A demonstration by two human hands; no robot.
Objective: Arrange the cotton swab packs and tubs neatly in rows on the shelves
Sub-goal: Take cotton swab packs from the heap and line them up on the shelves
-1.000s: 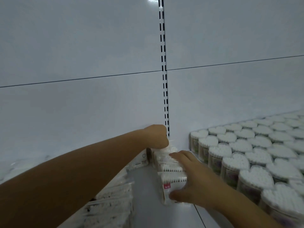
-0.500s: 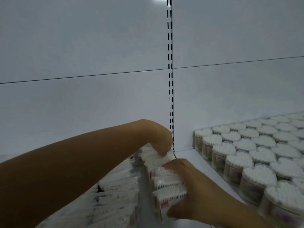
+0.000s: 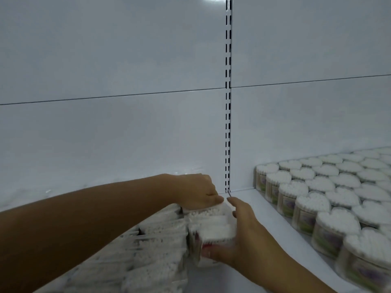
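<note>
2 hands squaring up a row of packs [image 3: 211,224] on the shelf [image 3: 266,210]

The left hand [image 3: 196,192] has its fingers curled down over the rear pack. The right hand [image 3: 241,233] cups the front, thumb across the front pack and fingers laid along the right side. The row stands near the back panel [image 3: 127,134], just beside the blurred bagged packs [image 3: 152,240] on its left and well apart from the heart-shaped tubs [image 3: 317,197] on the right. To do this well, press evenly from both ends, keep each pack upright, and slide the row flush with its neighbours without tipping the front one.
</note>
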